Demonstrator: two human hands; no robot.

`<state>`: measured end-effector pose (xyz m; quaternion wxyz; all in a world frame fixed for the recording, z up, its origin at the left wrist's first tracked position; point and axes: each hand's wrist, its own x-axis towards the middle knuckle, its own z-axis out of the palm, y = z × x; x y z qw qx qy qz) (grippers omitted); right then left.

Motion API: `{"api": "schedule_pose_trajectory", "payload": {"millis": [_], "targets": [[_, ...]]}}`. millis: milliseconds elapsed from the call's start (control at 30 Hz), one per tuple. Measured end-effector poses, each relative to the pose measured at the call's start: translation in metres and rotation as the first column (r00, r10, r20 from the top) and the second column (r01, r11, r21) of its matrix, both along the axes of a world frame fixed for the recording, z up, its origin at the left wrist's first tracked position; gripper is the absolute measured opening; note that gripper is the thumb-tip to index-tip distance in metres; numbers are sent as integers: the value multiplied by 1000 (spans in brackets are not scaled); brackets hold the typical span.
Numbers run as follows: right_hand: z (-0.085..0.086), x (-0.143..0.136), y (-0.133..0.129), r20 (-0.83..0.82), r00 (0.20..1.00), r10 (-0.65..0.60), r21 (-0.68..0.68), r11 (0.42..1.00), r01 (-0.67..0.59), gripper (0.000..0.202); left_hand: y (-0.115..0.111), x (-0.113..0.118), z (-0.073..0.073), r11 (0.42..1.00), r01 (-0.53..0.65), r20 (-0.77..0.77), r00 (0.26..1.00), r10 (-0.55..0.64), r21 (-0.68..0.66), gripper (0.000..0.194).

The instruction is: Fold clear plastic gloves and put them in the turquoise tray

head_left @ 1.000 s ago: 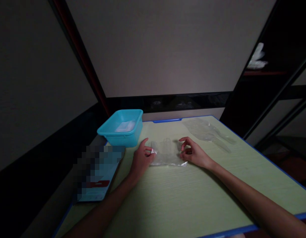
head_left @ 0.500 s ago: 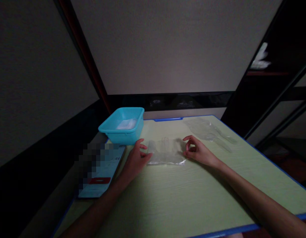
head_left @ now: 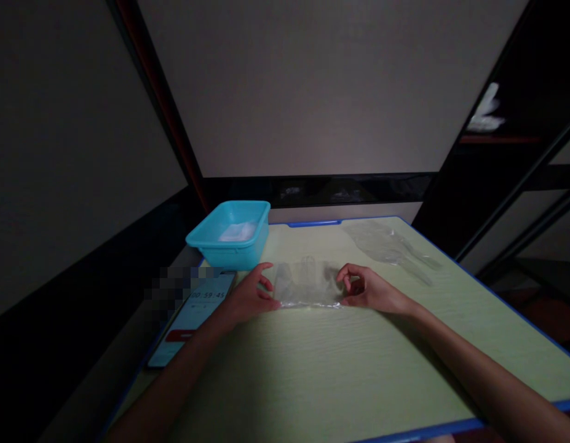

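Observation:
A clear plastic bag point(head_left: 307, 284), folded into a rough rectangle, lies flat in the middle of the pale green table. My left hand point(head_left: 254, 292) is at the bag's left side, fingers apart and curved, its thumb tip touching the near left corner. At the right side is my right hand point(head_left: 365, 288), with curled fingers and its thumb at the near right corner; a gap shows between thumb and forefinger. Neither hand grips the bag.
A turquoise basket point(head_left: 233, 249) holding white, folded-looking material stands at the back left. In front of it lies a tablet or phone point(head_left: 204, 304) showing a timer. More clear plastic bags point(head_left: 381, 240) are spread at the back right of the table point(head_left: 349, 363).
Both thumbs have moved down toward the bag's near corners. The bag's near edge looks a little straighter, and my right hand has shifted slightly left.

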<state>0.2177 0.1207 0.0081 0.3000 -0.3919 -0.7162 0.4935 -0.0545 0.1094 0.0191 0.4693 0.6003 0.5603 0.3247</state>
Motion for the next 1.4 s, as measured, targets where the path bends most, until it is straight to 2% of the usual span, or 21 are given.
{"api": "schedule_pose_trajectory", "payload": {"millis": [300, 533, 933, 1100, 1233, 1400], "targets": [[-9, -7, 2, -43, 999, 13, -18, 1000, -14, 29, 2, 5, -6, 1000, 23, 14, 1000, -22, -9, 85], [-11, -5, 4, -51, 999, 20, -21, 1000, -21, 30, 2, 6, -4, 999, 40, 0, 999, -40, -9, 88], [-2, -1, 2, -20, 999, 30, -50, 998, -31, 33, 2, 6, -2, 997, 60, 9, 998, -60, -48, 87], [4, 7, 3, -17, 996, 88, -68, 994, -89, 37, 3, 2, -1, 995, 95, 8, 995, -95, -40, 93], [4, 9, 2, -8, 993, 120, -65, 991, -120, 37, 0, 4, -1, 990, 134, 0, 991, -134, -55, 98], [2, 6, 1, -23, 992, 123, -63, 990, -124, 36, -1, 8, -2, 990, 124, 28, 992, -122, -63, 98]]}}
